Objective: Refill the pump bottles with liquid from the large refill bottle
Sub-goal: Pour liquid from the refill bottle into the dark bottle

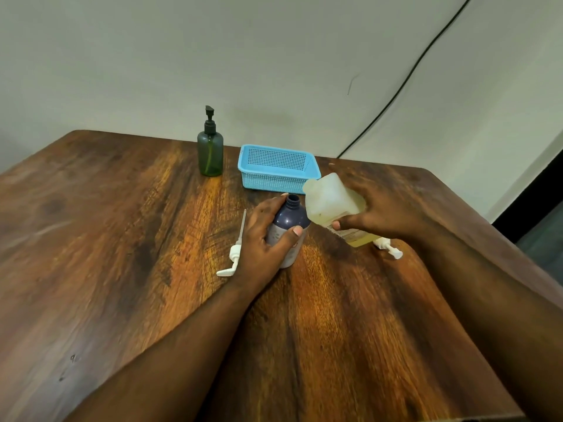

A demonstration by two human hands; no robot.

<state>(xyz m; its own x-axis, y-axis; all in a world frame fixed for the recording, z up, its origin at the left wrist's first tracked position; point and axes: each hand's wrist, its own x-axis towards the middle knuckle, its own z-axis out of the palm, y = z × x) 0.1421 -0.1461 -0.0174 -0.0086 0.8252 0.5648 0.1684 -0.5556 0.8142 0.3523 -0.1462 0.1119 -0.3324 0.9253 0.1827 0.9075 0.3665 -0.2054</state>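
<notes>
Bench [122,239]: dark, streaked wood grain fills the lower frame, set against a pale wall [274,56] with a black cable [405,80] running down it.
Blue basket [275,169]: perforated plastic, at the far middle of the bench, just behind the two hands.
Refill bottle [330,205]: large, translucent, with yellowish liquid inside; held off the bench and tipped over, its base pointing up and away, just beside the open bottle.
Right hand [387,211]: wrapped round the refill bottle's side, thumb across the front near the label.
Left hand [262,236]: curled round the dark pump bottle, thumb on its front, fingers behind its shoulder.
Dark pump bottle [289,223]: navy, cap off, neck open, leaning away in the left hand at mid-bench.
Green pump bottle [210,150]: upright at the far edge, black pump fitted, left of the basket.
White pump [233,254]: lying flat on the bench, just left of the left hand, tube pointing away.
Second white pump [391,249]: lying below the refill bottle, partly hidden by it.
</notes>
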